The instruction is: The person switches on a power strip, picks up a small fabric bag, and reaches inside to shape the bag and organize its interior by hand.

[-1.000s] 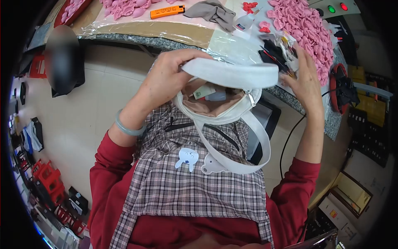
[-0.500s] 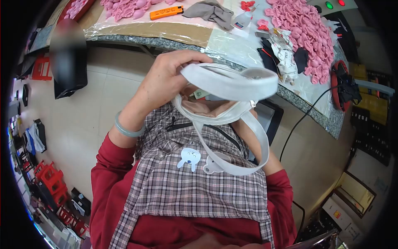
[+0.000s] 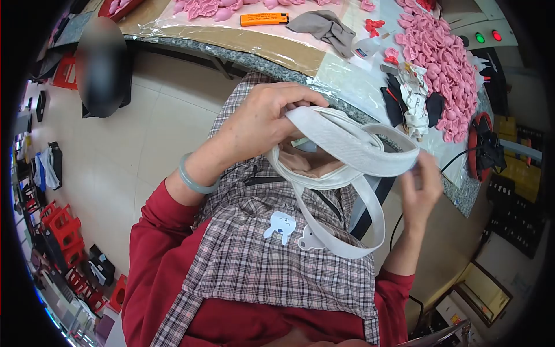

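A white bag [image 3: 315, 183] with a beige lining and two strap handles hangs in front of my apron, its mouth open. My left hand [image 3: 269, 118], with a pale bangle on the wrist, is closed on the bag's rim beside the upper white handle [image 3: 364, 151]. The lower handle [image 3: 347, 247] droops over the checked apron [image 3: 277, 272]. At the right end of the upper handle is my right hand [image 3: 425, 188], slightly blurred, its thumb and fingers apart. Whether its fingertips touch the handle, I cannot tell. Some contents show faintly inside the bag.
Beyond the bag stands a stone-edged table [image 3: 231, 55] with heaps of pink pieces [image 3: 445, 69], an orange box cutter [image 3: 264, 19], a grey cloth [image 3: 326, 30] and a small bottle [image 3: 364, 49]. A black cable [image 3: 457, 157] hangs at right. Red stools [image 3: 63, 231] stand left.
My right hand has come out from behind the bag to the right end of the upper handle. The bag and my left hand sit slightly further right and lower in view.
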The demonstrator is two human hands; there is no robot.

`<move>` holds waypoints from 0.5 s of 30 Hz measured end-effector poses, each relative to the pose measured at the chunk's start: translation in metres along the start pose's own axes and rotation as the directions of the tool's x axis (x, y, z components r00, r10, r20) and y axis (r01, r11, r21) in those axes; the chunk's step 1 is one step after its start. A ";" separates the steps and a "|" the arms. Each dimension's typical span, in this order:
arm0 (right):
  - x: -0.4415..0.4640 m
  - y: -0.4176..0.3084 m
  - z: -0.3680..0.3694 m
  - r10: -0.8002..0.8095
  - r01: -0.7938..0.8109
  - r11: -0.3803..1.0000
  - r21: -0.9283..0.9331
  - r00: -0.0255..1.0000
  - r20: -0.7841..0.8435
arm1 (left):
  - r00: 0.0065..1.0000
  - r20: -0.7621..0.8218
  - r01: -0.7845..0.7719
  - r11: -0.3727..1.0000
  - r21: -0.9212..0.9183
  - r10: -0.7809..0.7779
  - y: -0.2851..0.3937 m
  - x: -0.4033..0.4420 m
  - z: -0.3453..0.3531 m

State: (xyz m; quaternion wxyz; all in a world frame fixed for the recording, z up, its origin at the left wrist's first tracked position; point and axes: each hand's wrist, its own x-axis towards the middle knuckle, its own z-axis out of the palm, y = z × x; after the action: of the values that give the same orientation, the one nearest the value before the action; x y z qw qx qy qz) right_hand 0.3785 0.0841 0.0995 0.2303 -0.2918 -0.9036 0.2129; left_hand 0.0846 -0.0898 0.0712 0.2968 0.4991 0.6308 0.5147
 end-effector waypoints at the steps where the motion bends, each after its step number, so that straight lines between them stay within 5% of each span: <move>1: 0.006 0.009 -0.003 -0.023 0.012 0.996 -0.085 0.991 -0.129 | 1.000 0.004 0.000 1.000 0.007 0.000 0.001 -0.001 0.000; 3: 0.024 0.025 -0.010 -0.061 -0.012 0.973 -0.232 0.949 -0.309 | 1.000 0.015 -0.007 1.000 0.024 0.007 0.004 0.000 -0.001; 6: 0.043 0.053 -0.014 -0.007 -0.088 0.959 -0.268 0.943 -0.333 | 0.998 -0.030 -0.048 0.998 0.034 0.049 -0.003 0.000 0.000; 10: 0.053 0.074 -0.017 -0.022 -0.065 0.949 -0.307 0.962 -0.273 | 0.992 -0.021 0.118 0.986 -0.117 -0.122 -0.002 0.000 -0.001; 15: 0.061 0.078 -0.007 0.015 -0.082 0.949 -0.305 0.976 -0.217 | 0.989 0.016 0.148 0.972 -0.183 -0.147 -0.002 0.002 -0.002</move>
State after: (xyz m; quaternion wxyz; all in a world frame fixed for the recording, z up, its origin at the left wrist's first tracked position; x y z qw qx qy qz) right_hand 0.3716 0.1813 0.0821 0.2709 -0.3677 -0.8887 0.0405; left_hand 0.0818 -0.0885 0.0697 0.3798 0.4221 0.6155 0.5466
